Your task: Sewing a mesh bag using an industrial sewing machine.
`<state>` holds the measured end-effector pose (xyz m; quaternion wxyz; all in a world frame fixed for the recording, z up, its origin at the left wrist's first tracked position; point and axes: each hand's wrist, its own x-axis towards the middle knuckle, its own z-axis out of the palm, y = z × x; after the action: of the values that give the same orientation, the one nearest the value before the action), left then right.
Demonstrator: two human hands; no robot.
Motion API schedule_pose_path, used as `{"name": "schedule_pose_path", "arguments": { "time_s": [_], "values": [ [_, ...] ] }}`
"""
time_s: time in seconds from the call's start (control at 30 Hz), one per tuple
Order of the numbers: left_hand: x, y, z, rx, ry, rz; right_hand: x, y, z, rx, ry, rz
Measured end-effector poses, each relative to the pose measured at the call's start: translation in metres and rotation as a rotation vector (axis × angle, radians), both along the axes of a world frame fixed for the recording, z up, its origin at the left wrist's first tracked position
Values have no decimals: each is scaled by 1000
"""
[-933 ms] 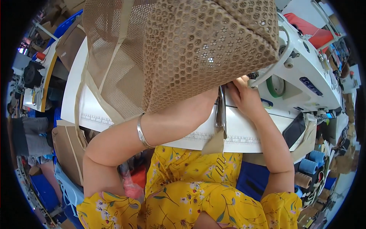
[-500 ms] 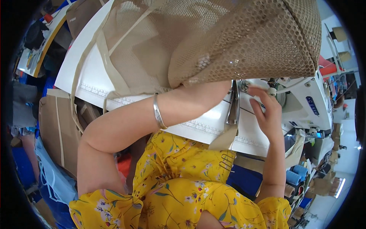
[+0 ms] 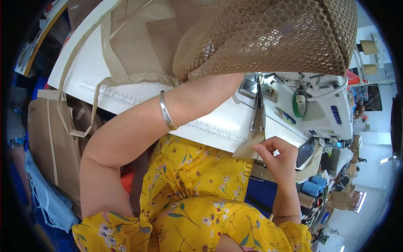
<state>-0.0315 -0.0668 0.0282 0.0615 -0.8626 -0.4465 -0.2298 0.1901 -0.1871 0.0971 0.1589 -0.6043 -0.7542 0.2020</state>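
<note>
Mesh bag: we see the brown mesh bag (image 3: 268, 46) heaped over the far half of the white surface (image 3: 224, 113), in front of the sewing machine (image 3: 331, 101); it is honeycombed, limp and deeply folded.
Edging: its pale beige edging (image 3: 138, 78) lies creased along the near side, and one loop hangs over the surface's front edge.
Cloth strip: our beige cloth strip (image 3: 247, 149) looks flat and narrow, its upper end meeting the metal guide (image 3: 259, 111).
Right hand: our right hand (image 3: 280, 161) has thumb and forefinger closed together, apparently pinching the strip's edge.
Left hand: it is hidden under the bag, so we cannot tell whether it grips.
Twist risk: we judge that an angled or slack pull on the strip could make it fold crookedly in the guide.
Bag risk: loose mesh could slump across the stitching area and get caught, since its folds block our view.
Loop risk: the hanging loop could snag and drag the bag sideways.
</note>
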Motion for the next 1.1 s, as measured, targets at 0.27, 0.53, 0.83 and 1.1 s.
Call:
{"name": "schedule_pose_path", "arguments": {
  "time_s": [0.27, 0.53, 0.83, 1.1],
  "values": [
    [9, -1, 13, -130, 193, 74, 6, -6, -1, -21, 90, -137],
    [-1, -7, 9, 126, -76, 86, -2, -7, -4, -179, 258, -170],
    [7, -19, -23, 115, -71, -73, 24, 4, -12, -3, 396, -69],
    [31, -22, 21, -179, -133, -201, 56, 103, -37, 491, -46, 250]
  ]
}}
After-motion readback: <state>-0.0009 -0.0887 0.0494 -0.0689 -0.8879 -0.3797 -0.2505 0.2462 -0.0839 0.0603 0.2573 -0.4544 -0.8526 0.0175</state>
